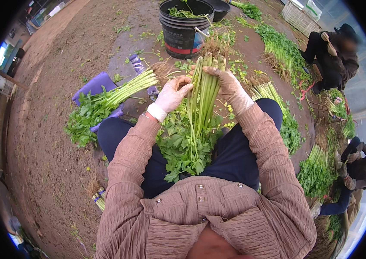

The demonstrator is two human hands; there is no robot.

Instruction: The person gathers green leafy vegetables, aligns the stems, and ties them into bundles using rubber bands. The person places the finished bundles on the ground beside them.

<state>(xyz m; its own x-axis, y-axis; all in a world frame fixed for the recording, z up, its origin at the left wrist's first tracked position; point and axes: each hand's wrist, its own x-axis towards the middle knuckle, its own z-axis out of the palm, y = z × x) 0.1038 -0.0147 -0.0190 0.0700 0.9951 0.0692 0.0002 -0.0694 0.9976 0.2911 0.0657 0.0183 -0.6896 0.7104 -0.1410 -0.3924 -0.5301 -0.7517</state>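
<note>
Upright between my knees is a bunch of celery (204, 94), roots at the top and leaves hanging down over my lap. My right hand (231, 85), in a pale, soiled glove, grips its stalks just below the roots. With thumb and fingers my left hand (174, 94), in a thin whitish glove, pinches a stalk at the bunch's left side. Another bunch of celery (121, 95) lies to the left across a purple pad (95, 85), its roots towards my left hand. A roll of purple tape (136, 64) is beyond those roots.
A black bucket (183, 35) holding green trimmings stands ahead, a dark basin (220, 9) behind it. More celery (278, 113) lies right of my knee and in a row (281, 48) farther off. Two co-workers (335, 58) sit at the right. Tied stalks (98, 197) lie lower left.
</note>
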